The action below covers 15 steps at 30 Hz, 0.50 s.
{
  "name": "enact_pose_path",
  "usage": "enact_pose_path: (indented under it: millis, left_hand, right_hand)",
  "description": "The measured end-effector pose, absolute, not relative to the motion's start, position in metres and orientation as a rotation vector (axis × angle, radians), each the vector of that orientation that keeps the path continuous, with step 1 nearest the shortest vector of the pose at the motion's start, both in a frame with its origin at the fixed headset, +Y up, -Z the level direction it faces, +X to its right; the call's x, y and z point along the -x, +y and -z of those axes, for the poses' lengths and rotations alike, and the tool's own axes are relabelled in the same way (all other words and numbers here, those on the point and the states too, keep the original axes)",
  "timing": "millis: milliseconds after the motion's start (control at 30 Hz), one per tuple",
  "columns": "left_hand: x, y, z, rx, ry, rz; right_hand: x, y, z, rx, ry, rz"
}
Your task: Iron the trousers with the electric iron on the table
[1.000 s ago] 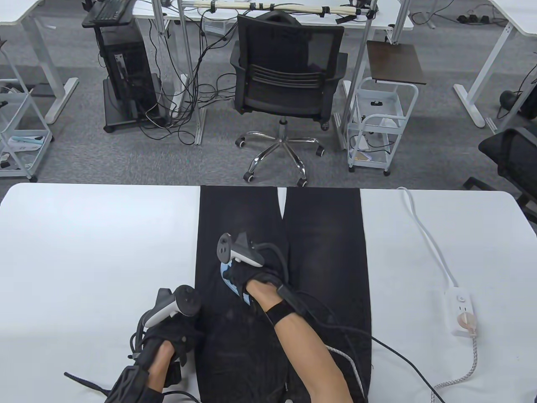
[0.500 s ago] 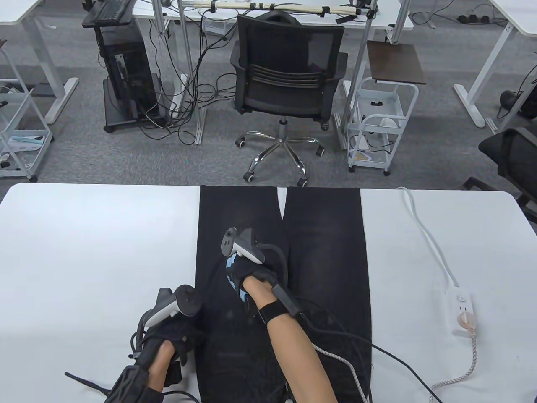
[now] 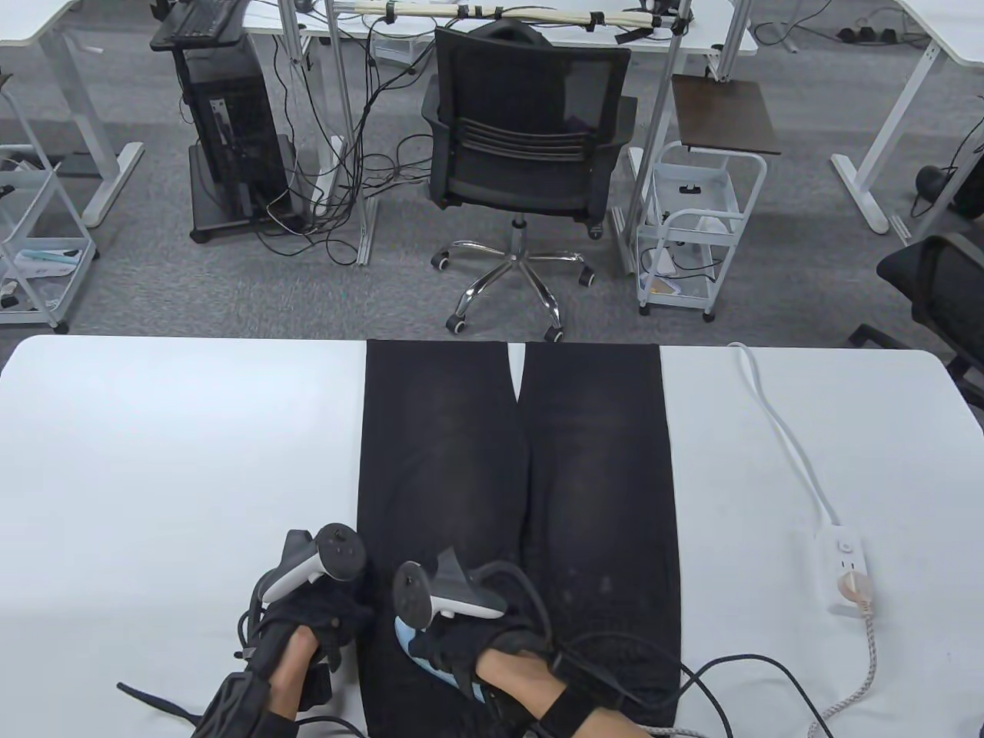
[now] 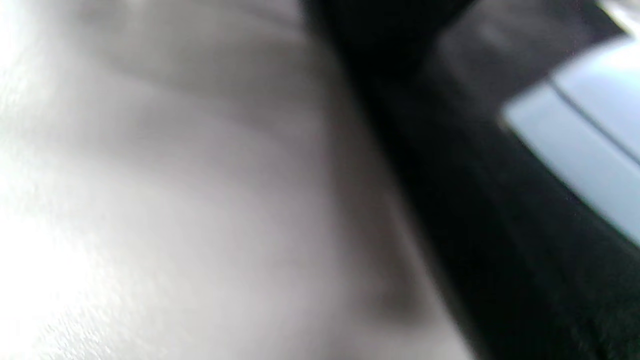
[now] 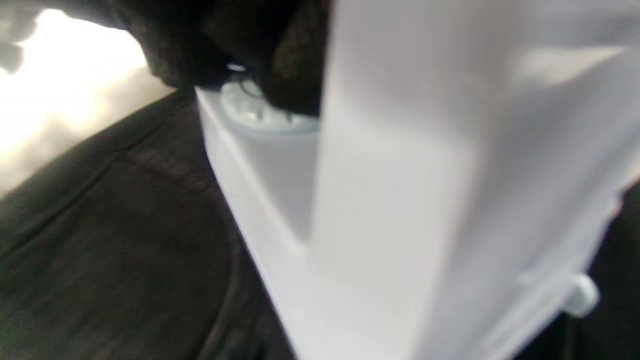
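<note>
Right grip [image 3: 461, 638] is wrapped around the iron [image 3: 419, 653], which sits low on the left leg of the trousers [image 3: 600, 461] spread across the counter [image 3: 154, 461]. Left grip [image 3: 315, 623] rests at the trouser edge; can't tell if it's pinching cloth. Looks like mid-ironing, so I'd guess the next stroke goes up the leg, keeping the cord [image 3: 723, 669] out of the way.

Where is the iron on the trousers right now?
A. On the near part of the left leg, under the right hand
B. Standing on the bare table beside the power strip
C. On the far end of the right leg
A: the right hand grips the iron on the near part of the left leg of the trousers.
</note>
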State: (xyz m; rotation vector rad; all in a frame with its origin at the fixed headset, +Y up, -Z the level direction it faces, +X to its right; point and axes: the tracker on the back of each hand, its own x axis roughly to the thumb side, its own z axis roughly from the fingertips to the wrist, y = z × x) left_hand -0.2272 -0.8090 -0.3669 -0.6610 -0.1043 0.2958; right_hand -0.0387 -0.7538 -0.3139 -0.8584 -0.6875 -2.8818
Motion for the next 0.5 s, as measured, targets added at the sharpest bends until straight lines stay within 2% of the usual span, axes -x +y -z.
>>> enact_pose_path:
  millis: [67,233,367,400,500]
  left_hand:
    - [0.227,-0.809,0.367,0.664,-0.108,-0.297]
    - [0.226,-0.810,0.365,0.659,-0.104,-0.296]
    - [0.226,-0.809,0.365,0.664,-0.104,-0.290]
    - [0.226,-0.809,0.365,0.664,-0.104,-0.291]
    - [0.225,-0.809,0.365,0.667,-0.106,-0.286]
  right_hand:
    - [0.039,-0.753,0.307,0.855,-0.550,2.857]
    - [0.048,-0.751,0.317,0.868,-0.467,2.821]
    - [0.056,-0.753,0.356,0.789,-0.476,2.862]
    - [0.060,-0.752,0.373,0.747,-0.397,2.875]
    - [0.066,-0.750,0.415,0.646,-0.445,2.933]
